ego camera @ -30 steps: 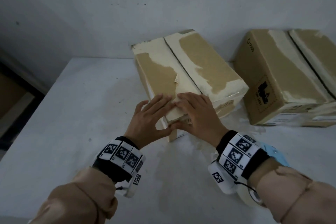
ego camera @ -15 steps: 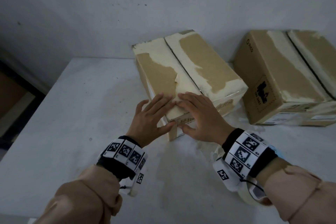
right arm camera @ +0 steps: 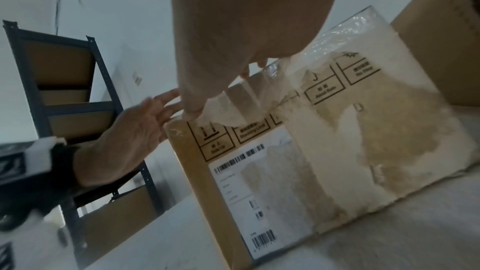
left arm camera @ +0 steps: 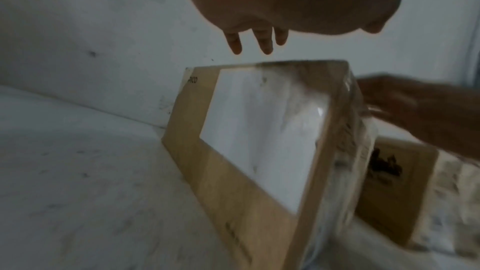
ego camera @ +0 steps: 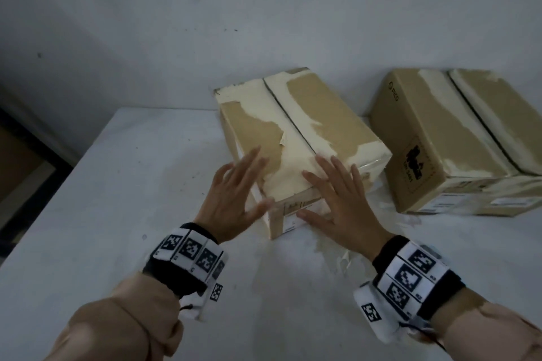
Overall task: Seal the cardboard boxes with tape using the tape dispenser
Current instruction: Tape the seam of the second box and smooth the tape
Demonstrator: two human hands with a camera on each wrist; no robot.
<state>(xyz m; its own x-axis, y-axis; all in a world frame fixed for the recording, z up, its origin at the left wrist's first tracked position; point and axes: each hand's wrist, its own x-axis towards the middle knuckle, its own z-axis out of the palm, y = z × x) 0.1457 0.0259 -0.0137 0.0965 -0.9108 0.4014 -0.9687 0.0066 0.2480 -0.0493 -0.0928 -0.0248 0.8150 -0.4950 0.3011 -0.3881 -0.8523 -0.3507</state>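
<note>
Cardboard box (ego camera: 331, 114) lies on the white desk (ego camera: 117, 184) against the wall (ego camera: 264, 9). It is brown, with ragged pale patches either side of a dark centre seam (ego camera: 293, 123) on top. Glossy clear film (right arm camera: 324, 44) wrinkles over its near end, above a white barcode label (right arm camera: 259, 192) and printed handling symbols (right arm camera: 324, 89). Left hand (ego camera: 231, 199) and right hand (ego camera: 343, 205) are spread, fingers straight, over the near top corners, gripping nothing. The right thumb (ego camera: 311, 215) touches the near face. A second box (ego camera: 440, 141) sits just beside it on the right.

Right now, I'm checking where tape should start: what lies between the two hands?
The near corner of the cardboard box, with its white label, lies between the left hand and the right hand; the head view shows it.
</note>
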